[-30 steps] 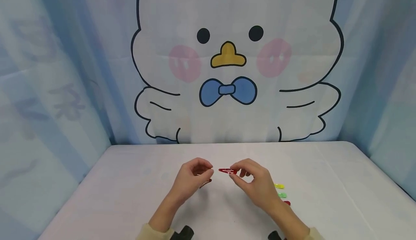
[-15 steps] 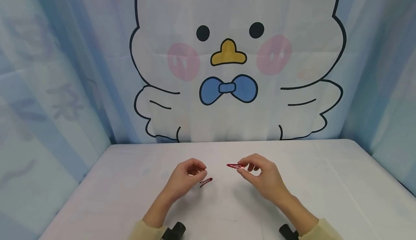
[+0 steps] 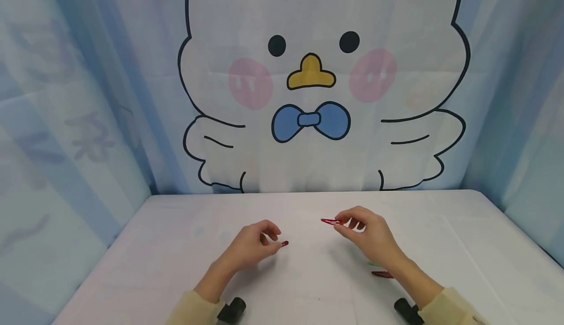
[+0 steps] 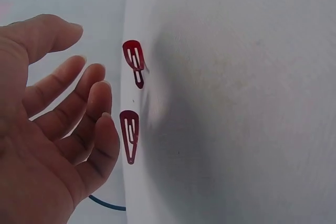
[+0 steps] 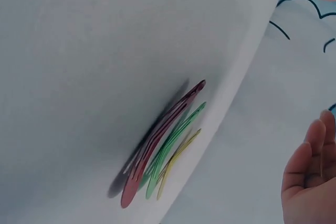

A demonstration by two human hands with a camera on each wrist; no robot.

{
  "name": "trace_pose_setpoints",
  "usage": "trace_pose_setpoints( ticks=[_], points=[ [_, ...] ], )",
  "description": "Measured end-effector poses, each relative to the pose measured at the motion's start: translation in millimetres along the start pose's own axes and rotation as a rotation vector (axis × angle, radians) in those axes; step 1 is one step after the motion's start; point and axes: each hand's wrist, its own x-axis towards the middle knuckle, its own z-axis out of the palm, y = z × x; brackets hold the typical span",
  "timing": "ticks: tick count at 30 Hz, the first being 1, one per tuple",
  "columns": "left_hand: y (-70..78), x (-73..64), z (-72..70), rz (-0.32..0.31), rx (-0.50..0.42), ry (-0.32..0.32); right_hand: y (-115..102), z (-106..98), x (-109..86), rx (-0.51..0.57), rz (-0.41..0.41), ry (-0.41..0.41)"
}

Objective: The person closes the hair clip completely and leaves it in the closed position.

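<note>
On my feed, the right hand (image 3: 367,234) pinches a red clip (image 3: 331,221); the left hand (image 3: 251,246), loosely curled, holds nothing, a second clip (image 3: 285,243) at three o'clock.

On the white worktop (image 3: 308,278) lie one maroon clip (image 5: 164,128), one green clip (image 5: 172,142), one yellow clip (image 5: 176,156); apart, two red clips (image 4: 137,67).
</note>
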Motion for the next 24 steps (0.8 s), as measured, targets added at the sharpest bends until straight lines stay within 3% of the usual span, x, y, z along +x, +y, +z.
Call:
trace_pose_setpoints(
  ticks=[10,24],
  points=[
    [-3.6,4.7,-2.4,0.044,0.157,-0.062,14,-9,4.4,-0.03,0.176,-0.114],
    [0.1,12.5,3.3,0.022,0.286,-0.087,29,-6,8.0,-0.016,0.29,-0.267]
  ],
)
